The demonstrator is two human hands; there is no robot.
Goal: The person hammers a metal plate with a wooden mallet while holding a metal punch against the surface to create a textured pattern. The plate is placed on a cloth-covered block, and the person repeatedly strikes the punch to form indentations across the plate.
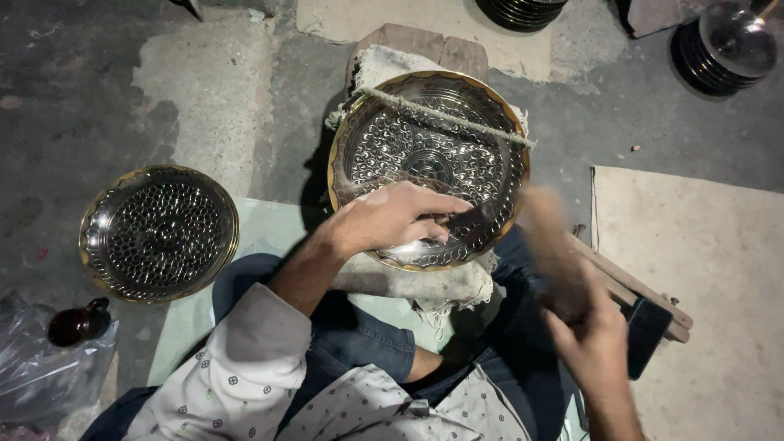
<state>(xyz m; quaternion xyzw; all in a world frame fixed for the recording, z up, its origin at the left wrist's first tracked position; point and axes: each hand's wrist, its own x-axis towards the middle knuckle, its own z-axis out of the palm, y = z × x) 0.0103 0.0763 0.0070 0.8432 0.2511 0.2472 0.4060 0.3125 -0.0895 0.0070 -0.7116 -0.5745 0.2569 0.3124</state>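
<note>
A round engraved metal plate [408, 131] with a brass rim leans on a cloth-padded wooden block in front of me, with a rope [445, 117] stretched across its upper part. My left hand [392, 219] rests on the plate's lower part and pinches a thin dark tool [465, 219] against the metal. My right hand [592, 335] is raised to the right and grips a wooden mallet [549, 237], which is blurred by motion above the plate's right rim.
A second patterned metal bowl [159, 233] lies on the floor at left. A small dark bottle [75, 324] and a plastic bag sit at lower left. Stacked dark plates [719, 49] stand at the top right. A cardboard sheet [702, 294] and wooden sticks [633, 286] lie right.
</note>
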